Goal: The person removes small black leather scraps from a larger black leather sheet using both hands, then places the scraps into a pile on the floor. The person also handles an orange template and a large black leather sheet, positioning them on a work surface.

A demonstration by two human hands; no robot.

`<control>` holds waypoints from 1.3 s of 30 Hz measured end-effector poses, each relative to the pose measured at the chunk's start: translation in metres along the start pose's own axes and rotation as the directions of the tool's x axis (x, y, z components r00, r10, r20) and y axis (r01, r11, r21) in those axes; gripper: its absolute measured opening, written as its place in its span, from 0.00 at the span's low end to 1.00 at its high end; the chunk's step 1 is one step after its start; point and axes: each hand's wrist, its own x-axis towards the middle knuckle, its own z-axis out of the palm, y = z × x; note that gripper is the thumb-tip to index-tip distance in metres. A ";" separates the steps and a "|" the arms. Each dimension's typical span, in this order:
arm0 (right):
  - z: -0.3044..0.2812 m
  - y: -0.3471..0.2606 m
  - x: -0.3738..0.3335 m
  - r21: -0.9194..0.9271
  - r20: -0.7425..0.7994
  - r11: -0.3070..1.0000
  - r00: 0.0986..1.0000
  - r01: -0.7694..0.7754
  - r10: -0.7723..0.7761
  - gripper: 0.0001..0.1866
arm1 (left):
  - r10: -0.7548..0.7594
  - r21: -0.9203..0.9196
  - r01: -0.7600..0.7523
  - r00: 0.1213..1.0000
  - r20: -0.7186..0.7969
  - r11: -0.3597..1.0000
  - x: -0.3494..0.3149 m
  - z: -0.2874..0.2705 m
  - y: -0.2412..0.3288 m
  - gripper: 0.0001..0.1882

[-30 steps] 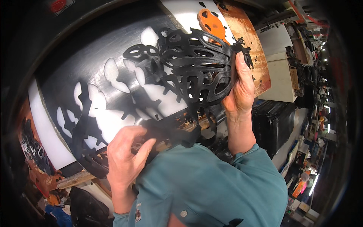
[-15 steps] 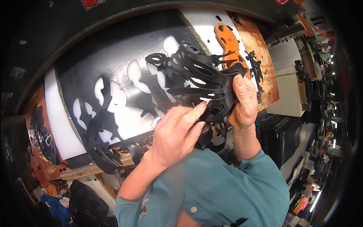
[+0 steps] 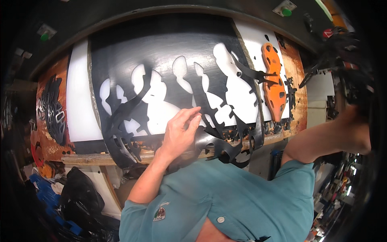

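My left hand (image 3: 179, 133) hovers over the near part of a black sheet (image 3: 161, 36), fingers loosely bent and thumb slightly apart, with nothing seen in it. Several shapes have been cut out of the sheet, and a white board (image 3: 78, 97) shows through the holes. Thin leftover strips (image 3: 205, 103) hang over the front edge below my hand. My right arm reaches far right, where the right hand (image 3: 351, 112) is dark and smeared. Just above it is a bundle of black cut pieces (image 3: 340, 56), apparently in its grasp; the fingers cannot be made out.
An orange wavy-edged cutting die (image 3: 274, 80) lies on the board's right part. Black scraps (image 3: 292, 94) lie beside it on brown boarding. More black cut pieces (image 3: 52, 111) are heaped at far left. A dark machine beam (image 3: 161, 18) with green buttons spans the back.
My right hand has swung away to the far right with the black cut pieces, off the sheet. My left hand no longer touches them and stays over the front edge. The view has turned.
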 end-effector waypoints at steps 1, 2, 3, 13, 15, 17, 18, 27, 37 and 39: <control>0.025 0.003 -0.013 -0.035 0.138 0.998 0.989 -0.049 0.053 0.34 | 0.011 -0.048 -0.013 0.999 -0.033 0.999 -0.002 0.000 0.002 0.17; 0.054 0.008 -0.032 -0.077 0.271 0.993 0.956 -0.094 0.111 0.27 | -0.072 -0.166 0.065 0.997 -0.034 0.984 -0.005 0.001 0.004 0.19; 0.082 0.013 -0.055 -0.128 0.397 0.983 0.902 -0.131 0.172 0.21 | -0.130 -0.303 0.112 0.991 -0.039 0.946 -0.007 0.001 0.007 0.21; 0.154 -0.017 -0.160 -0.035 0.861 0.996 0.509 0.084 -0.013 0.10 | -0.397 -0.728 0.519 0.845 0.358 0.449 -0.016 -0.029 0.038 0.21; 0.149 -0.028 -0.140 0.011 0.906 0.994 0.420 0.105 -0.054 0.14 | -0.395 -0.751 0.549 0.823 0.408 0.367 -0.015 -0.038 0.043 0.21; 0.153 -0.041 -0.123 0.052 0.881 0.990 0.462 0.127 -0.106 0.20 | -0.515 -0.662 0.661 0.729 0.452 0.353 -0.012 -0.043 0.046 0.18; 0.152 -0.048 -0.115 0.040 0.908 0.989 0.407 0.144 -0.096 0.21 | -0.504 -0.624 0.688 0.713 0.488 0.370 -0.010 -0.045 0.048 0.18; 0.150 -0.069 -0.096 -0.009 0.726 0.996 0.685 0.090 -0.055 0.28 | -0.363 -0.650 0.507 0.861 0.356 0.566 0.018 -0.099 0.081 0.08; 0.194 -0.022 -0.151 -0.105 0.510 0.947 0.801 -0.303 0.313 0.10 | 0.108 -0.083 -0.138 0.949 -0.297 0.987 0.036 -0.350 0.201 0.12; 0.200 -0.017 -0.169 -0.165 0.508 0.926 0.776 -0.339 0.375 0.09 | 0.275 -0.177 -0.376 0.864 -0.423 0.909 0.024 -0.390 0.182 0.11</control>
